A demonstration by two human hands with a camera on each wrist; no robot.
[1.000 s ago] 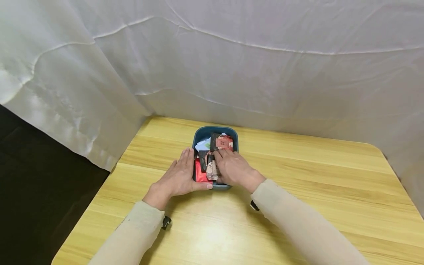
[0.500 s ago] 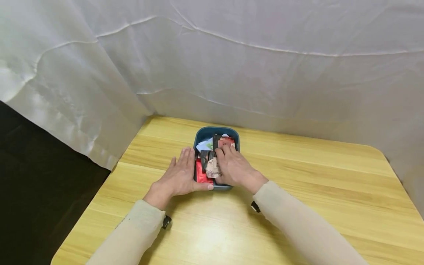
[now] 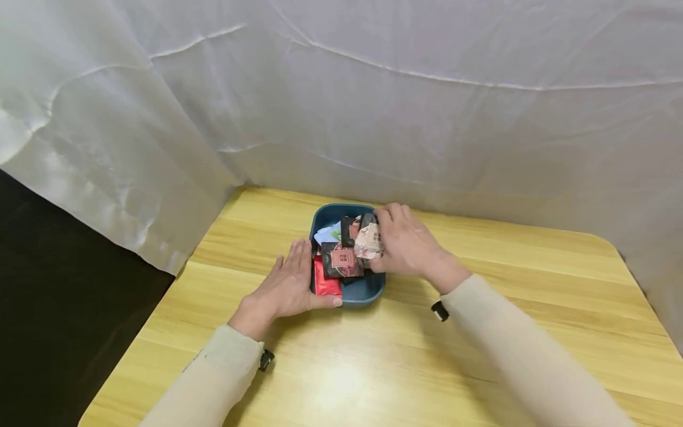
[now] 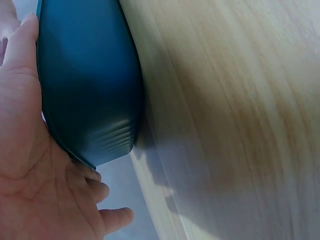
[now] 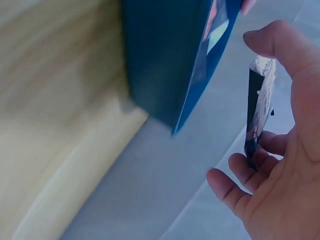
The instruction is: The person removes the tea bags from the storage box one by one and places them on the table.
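Note:
A dark blue plastic bin (image 3: 368,295) holds several small packets. My right hand (image 3: 408,243) grips a black and beige packet (image 3: 368,240) above the bin's right side; in the right wrist view the packet (image 5: 261,100) stands on edge between thumb and fingers. My left hand (image 3: 285,284) rests against the bin's left side with fingers straight, its thumb along the near rim. Inside lie a red packet (image 3: 326,283), a black packet with a pink label (image 3: 341,260), another black packet (image 3: 348,231) and a white-blue one (image 3: 325,235).
The bin stands on a wooden table (image 3: 507,308) near its far edge. A pale grey curtain (image 3: 400,130) hangs behind and to the left. Dark floor or cloth (image 3: 64,308) shows beyond the table's left edge.
My right hand has lifted the black and beige packet up and to the right, away from the bin's middle. This uncovers the pink-labelled black packet. The left hand stays put.

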